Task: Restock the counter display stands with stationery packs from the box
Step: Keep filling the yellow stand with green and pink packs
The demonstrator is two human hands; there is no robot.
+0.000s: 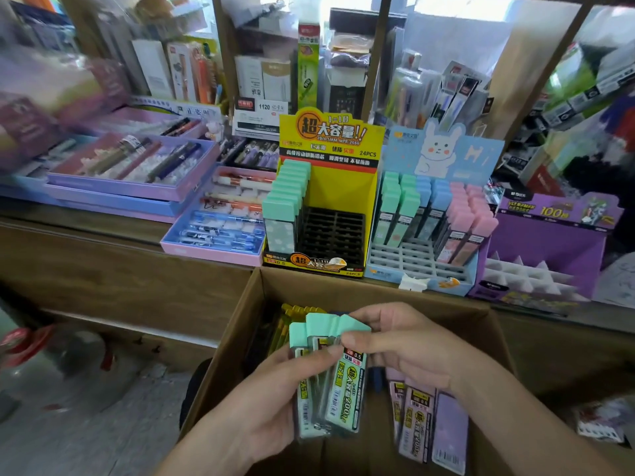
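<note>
One long wooden counter (103, 219) runs from nine o'clock to three o'clock across our view. It carries three display stands side by side: a yellow stand (330, 139) at twelve o'clock, a blue stand (443, 149) at about one o'clock and a purple stand (549, 242) at two o'clock. A row of mint-capped packs (285, 201) fills the nine o'clock side of the yellow stand. Below them, at six o'clock, we look into an open cardboard box (343, 286). Lilac packs (419, 427) lie at its five o'clock corner and yellow packs (292, 314) at its eleven o'clock side. Over the box, our left hand (271, 417) grips a fanned bundle of mint packs (338, 389). Its thumb lies across the packs' fronts, and its fingers are curled behind them, out of sight. Our right hand (405, 345), at the bundle's two o'clock, pinches the frontmost pack just under its cap. The thumb tip is on the label face and the other fingers are wrapped behind the caps.
</note>
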